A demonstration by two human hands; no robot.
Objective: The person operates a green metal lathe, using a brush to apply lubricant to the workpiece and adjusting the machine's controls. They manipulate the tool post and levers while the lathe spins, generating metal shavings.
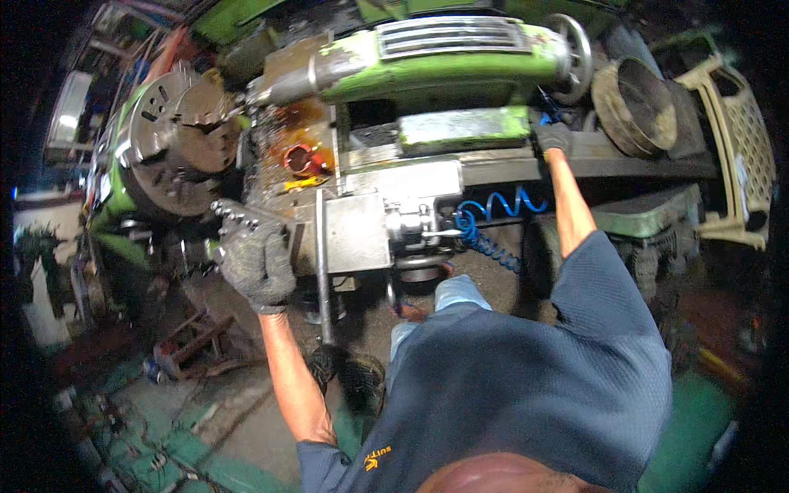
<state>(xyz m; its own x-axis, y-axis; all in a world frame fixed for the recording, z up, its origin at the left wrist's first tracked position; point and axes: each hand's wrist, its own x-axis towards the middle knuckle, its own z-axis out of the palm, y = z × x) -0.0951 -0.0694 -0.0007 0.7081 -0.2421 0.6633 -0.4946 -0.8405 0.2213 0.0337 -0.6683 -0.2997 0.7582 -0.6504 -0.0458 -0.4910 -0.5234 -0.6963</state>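
Observation:
My left hand [259,261], in a dark grey knit glove, is curled against a metal part with round bolt heads [234,215] on the lathe carriage. Its fingers are bent, but what they grip is hidden. To the left of it stands the large round lathe chuck [179,140]. My right hand [554,138], also gloved, reaches far out over the lathe bed [592,156]. It looks closed around a small blue tool [549,107], whose shape is hard to make out. A blue coiled hose [491,215] hangs near my right forearm.
A green tailstock [427,74] with a handwheel [578,59] lies along the far side. An orange-red cup [302,160] sits on the oily bed. An upright metal bar [322,263] stands beside my left hand. At right are a round metal ring [629,107] and a beige plastic chair [735,140].

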